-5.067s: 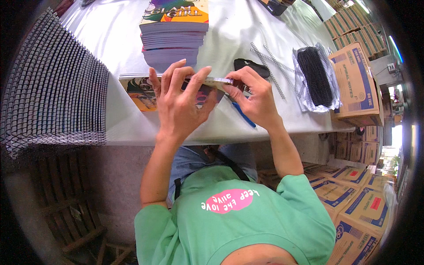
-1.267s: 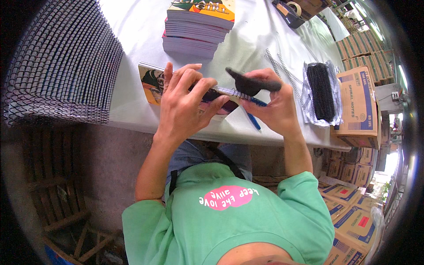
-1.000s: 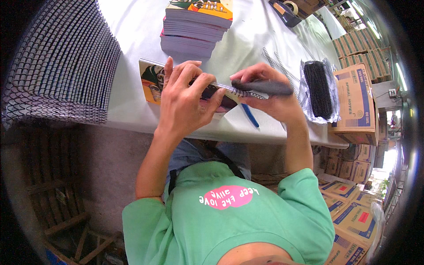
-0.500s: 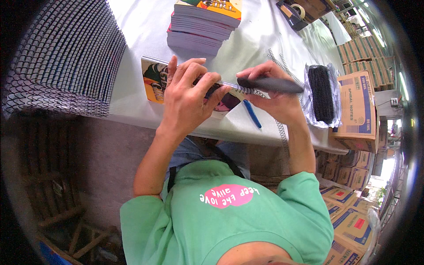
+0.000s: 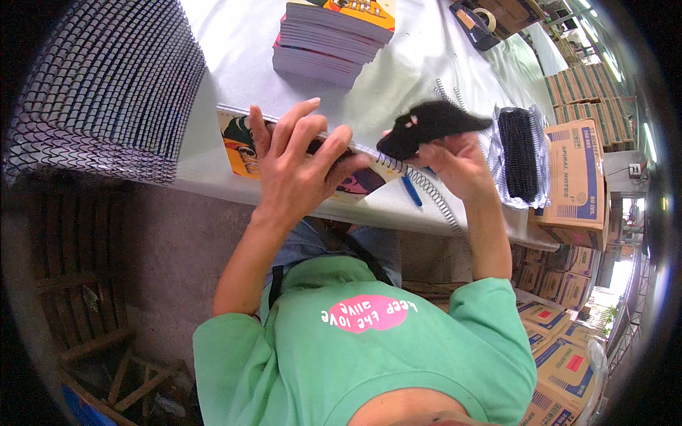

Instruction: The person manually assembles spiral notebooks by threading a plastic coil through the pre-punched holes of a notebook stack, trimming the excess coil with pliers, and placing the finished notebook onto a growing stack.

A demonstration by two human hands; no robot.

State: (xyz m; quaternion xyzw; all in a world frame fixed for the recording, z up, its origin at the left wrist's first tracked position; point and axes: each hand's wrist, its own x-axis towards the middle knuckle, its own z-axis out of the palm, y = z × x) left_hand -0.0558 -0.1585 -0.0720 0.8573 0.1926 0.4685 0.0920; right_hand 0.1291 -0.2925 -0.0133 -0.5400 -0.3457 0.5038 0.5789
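Observation:
A notebook (image 5: 236, 148) with an orange and dark picture cover lies near the table's front edge. My left hand (image 5: 295, 156) grips it along its far edge, thumb in front and fingers spread over the top. From the notebook's right end a thin dark spiral coil (image 5: 435, 195) sticks out and hangs past the table edge. My right hand (image 5: 458, 163) is closed on a fuzzy black cloth pad (image 5: 439, 129), close to where the coil leaves the notebook; some of its fingers are hidden. Below that hand, partly covered, lies a blue pen-shaped tool (image 5: 411, 192).
A tall pile of spiral-bound notebooks (image 5: 106, 92) stands at left. Behind my hands is a stack of unbound notebooks (image 5: 323, 50). On the right are black coils in plastic (image 5: 518, 153) and a carton (image 5: 574, 170). A tape dispenser (image 5: 474, 27) sits at the back.
The black pad has tilted and swung up, showing its fuzzy face. My right hand has turned with it, and the notebook and left hand have shifted slightly left and down.

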